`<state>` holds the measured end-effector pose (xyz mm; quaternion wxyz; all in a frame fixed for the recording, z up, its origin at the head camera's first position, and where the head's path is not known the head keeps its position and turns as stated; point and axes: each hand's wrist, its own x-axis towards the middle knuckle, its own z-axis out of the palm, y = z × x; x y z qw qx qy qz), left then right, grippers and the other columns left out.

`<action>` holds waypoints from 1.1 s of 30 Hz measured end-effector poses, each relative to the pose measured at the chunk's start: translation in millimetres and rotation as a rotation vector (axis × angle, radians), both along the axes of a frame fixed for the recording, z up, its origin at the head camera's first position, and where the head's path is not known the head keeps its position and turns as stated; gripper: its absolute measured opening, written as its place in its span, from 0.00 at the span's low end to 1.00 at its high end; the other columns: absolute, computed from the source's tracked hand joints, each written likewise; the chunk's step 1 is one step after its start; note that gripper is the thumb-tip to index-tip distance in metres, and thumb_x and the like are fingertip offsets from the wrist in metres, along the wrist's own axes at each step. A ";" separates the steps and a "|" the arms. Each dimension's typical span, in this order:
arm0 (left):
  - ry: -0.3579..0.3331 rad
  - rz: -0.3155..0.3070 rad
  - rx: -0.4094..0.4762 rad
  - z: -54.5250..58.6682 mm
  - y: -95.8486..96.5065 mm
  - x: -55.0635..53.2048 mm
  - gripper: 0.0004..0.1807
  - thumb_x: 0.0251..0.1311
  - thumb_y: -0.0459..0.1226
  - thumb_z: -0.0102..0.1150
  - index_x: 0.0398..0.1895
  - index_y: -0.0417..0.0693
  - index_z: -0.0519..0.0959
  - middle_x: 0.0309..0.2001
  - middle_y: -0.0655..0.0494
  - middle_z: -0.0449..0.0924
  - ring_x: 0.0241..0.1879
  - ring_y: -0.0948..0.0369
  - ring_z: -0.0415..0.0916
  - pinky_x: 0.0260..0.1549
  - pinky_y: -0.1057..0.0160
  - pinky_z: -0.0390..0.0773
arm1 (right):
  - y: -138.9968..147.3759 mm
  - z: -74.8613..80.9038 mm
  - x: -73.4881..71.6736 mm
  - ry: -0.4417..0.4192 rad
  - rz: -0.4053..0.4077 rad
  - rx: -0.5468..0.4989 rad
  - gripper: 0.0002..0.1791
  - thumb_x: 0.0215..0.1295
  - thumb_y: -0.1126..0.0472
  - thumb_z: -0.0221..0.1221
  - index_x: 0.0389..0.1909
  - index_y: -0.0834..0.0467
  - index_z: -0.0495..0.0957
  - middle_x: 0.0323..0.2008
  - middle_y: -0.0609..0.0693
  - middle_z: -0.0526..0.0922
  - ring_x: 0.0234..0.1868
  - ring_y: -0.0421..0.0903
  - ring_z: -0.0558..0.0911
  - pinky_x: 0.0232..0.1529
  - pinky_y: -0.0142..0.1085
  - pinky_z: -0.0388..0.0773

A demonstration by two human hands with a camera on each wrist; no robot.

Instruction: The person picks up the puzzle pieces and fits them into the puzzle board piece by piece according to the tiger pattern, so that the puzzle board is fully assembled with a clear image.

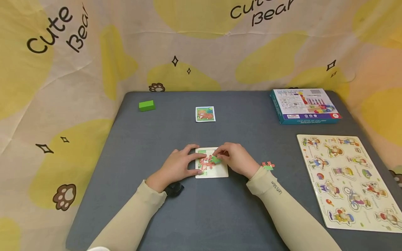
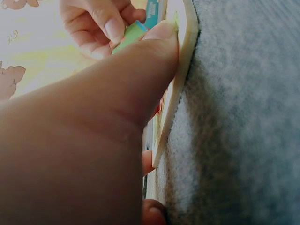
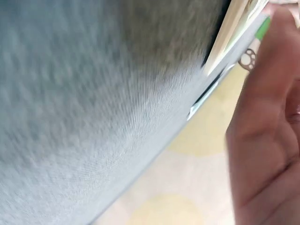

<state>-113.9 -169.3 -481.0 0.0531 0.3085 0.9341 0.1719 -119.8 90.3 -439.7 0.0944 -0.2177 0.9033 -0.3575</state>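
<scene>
A small white puzzle board [image 1: 221,173] lies on the grey table, its left part filled with red and green puzzle pieces [image 1: 205,162]. My left hand [image 1: 177,162] rests on its left side with fingers spread, the thumb near the lower edge and a finger across the pieces. In the left wrist view the thumb [image 2: 161,35] presses on the board's face. Over the right part, my right hand [image 1: 237,158] pinches a green puzzle piece [image 1: 215,160] between thumb and finger. Another red and green puzzle piece [image 1: 268,166] lies beside the right wrist.
Beyond the board lies a small picture card [image 1: 205,114]. A green block [image 1: 147,106] sits at the back left, a boxed toy set [image 1: 306,106] at the back right. Along the right edge is a large board with cartoon figures [image 1: 348,181]. A printed cloth [image 1: 194,45] hangs behind the table.
</scene>
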 end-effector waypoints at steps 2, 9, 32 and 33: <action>-0.004 0.000 0.000 0.2 -0.9 0.5 0.34 0.61 0.58 0.72 0.70 0.65 0.78 0.73 0.51 0.67 0.57 0.51 0.80 0.49 0.49 0.71 | 1.5 1.7 -3.9 -0.022 -0.004 -0.005 0.08 0.69 0.69 0.67 0.45 0.58 0.90 0.37 0.48 0.83 0.33 0.43 0.80 0.38 0.38 0.79; -0.033 0.002 -0.009 0.0 -0.4 0.5 0.34 0.62 0.58 0.72 0.71 0.66 0.78 0.74 0.51 0.66 0.56 0.50 0.81 0.51 0.49 0.70 | 4.9 1.7 -12.7 -0.101 0.000 -0.039 0.14 0.73 0.72 0.62 0.56 0.60 0.83 0.42 0.53 0.79 0.36 0.47 0.81 0.38 0.39 0.81; -0.064 0.068 0.062 -1.3 -0.7 -0.7 0.41 0.58 0.59 0.75 0.69 0.48 0.74 0.72 0.53 0.69 0.66 0.55 0.74 0.53 0.49 0.70 | -29.3 -1.1 -46.7 -0.048 0.096 0.078 0.05 0.62 0.66 0.75 0.33 0.56 0.87 0.28 0.44 0.83 0.30 0.41 0.80 0.35 0.35 0.78; -0.062 0.068 0.060 -1.3 -0.6 -0.7 0.41 0.58 0.59 0.75 0.69 0.48 0.74 0.72 0.53 0.69 0.66 0.55 0.74 0.53 0.49 0.70 | -30.0 -1.5 -46.8 -0.037 0.101 0.092 0.05 0.62 0.66 0.74 0.34 0.57 0.87 0.28 0.45 0.83 0.31 0.41 0.79 0.35 0.35 0.78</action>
